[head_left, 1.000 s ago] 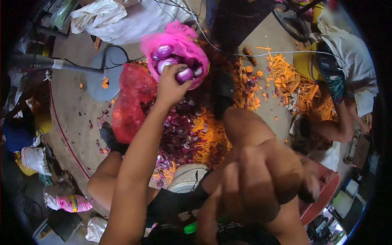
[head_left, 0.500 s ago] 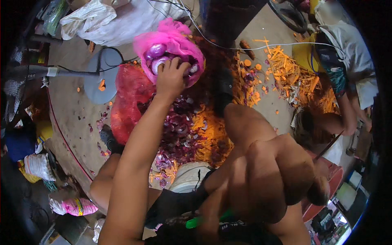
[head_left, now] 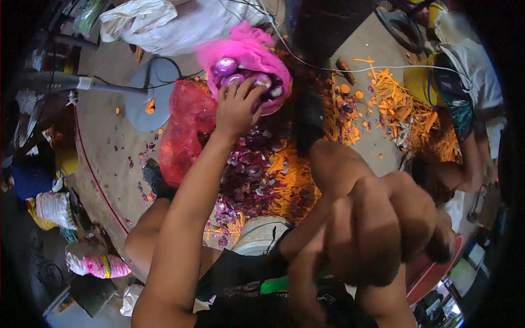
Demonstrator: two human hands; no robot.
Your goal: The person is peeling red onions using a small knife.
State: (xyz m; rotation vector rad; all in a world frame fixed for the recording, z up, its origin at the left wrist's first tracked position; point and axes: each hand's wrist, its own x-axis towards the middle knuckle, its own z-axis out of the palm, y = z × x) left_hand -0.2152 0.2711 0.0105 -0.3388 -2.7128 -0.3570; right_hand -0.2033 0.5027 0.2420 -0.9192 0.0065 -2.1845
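My left hand [head_left: 239,101] reaches into a pink mesh bag [head_left: 240,41] of peeled purple onions [head_left: 224,66], its fingers bent and apart on the onions. My right hand [head_left: 372,229], large and close to the camera at lower right, is curled closed; what it holds, if anything, is hidden. A green object [head_left: 273,286] shows partly below it at my lap. A red mesh sack [head_left: 180,139] lies left of a heap of onion skins [head_left: 243,177] and shredded orange peelings [head_left: 287,180] between my legs, above a pale bucket [head_left: 257,229].
White sacks [head_left: 147,27] lie at the top, beside cables and a grey round base [head_left: 136,104]. Another person [head_left: 470,164] sits at right near carrot pieces [head_left: 410,109] and a yellow container [head_left: 421,82]. Bags [head_left: 57,210] line the left; a red tub [head_left: 437,262] stands lower right.
My left hand's fingers have shifted over the onions, from round a right-hand onion to spread across several. My right hand has risen slightly and moved rightward in view, still curled.
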